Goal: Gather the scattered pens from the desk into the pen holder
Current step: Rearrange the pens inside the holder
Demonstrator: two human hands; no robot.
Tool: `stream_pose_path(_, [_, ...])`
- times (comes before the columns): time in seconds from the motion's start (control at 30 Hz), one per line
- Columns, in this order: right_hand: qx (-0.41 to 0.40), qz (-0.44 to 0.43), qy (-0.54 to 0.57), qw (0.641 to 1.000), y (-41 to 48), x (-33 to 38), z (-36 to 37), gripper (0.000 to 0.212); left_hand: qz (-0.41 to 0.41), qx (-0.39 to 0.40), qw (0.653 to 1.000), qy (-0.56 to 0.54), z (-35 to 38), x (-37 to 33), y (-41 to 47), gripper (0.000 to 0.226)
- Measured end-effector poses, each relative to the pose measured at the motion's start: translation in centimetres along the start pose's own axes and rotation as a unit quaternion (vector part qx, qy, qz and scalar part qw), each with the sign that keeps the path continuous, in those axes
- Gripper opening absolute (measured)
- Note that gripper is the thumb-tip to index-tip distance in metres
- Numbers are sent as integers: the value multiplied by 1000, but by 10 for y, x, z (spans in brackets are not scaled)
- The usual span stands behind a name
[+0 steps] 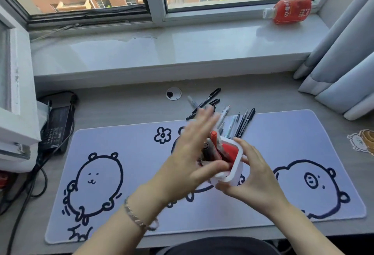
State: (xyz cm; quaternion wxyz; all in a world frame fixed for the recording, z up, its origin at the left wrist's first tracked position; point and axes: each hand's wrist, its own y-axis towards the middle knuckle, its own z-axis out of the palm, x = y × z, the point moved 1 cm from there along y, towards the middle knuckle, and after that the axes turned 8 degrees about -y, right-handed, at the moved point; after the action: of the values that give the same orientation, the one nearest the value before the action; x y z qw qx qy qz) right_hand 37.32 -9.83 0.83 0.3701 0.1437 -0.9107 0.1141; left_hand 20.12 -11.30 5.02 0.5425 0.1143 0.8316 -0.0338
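Head view: my right hand [251, 175] grips the pen holder [232, 165]; left hand [190, 157], fingers spread and empty, hovers beside it; loose pens [240, 123] lie behind it.

A red bottle [289, 10] lies on its side on the windowsill [162, 52], grey curtains [342, 56] hang at right, a cartoon-printed desk mat [303, 133] covers the desk, and a black power adapter [57, 127] sits far left.

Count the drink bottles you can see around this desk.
1. A red-labelled bottle with a white cap lies on its side at the right end of the windowsill, near the curtain. No other bottle shows, though the frame edges may hide more.
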Motion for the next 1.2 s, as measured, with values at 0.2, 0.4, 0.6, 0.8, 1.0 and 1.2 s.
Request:
stream_pose_path(0.2, [42,-35,21,998,12,-3,-3,89,-136,48,989,-41,-14,32,-13,130])
stream_pose_path(0.4, [213,-56,15,975,32,-8,2,109,-125,-52,986,-95,1,41,-17,104])
stream_pose_path(0.6, [86,132,-26,987,118,-54,-25,65,-171,-142,973,-64,0,54,-25,102])
stream_pose_path(0.8, [-5,359,-137,923,177,-100,6,43,-188,-210,958,-59,-15,55,-25,95])
stream_pose_path(1.0, [3,354,-170,920,180,-101,5,44,-197,-224,953,-52,-19,55,-29,97])
stream_pose_path(1.2, [-14,278,-23,960,140,-83,-21,41,-203,-201,957,-40,-13,54,-36,96])
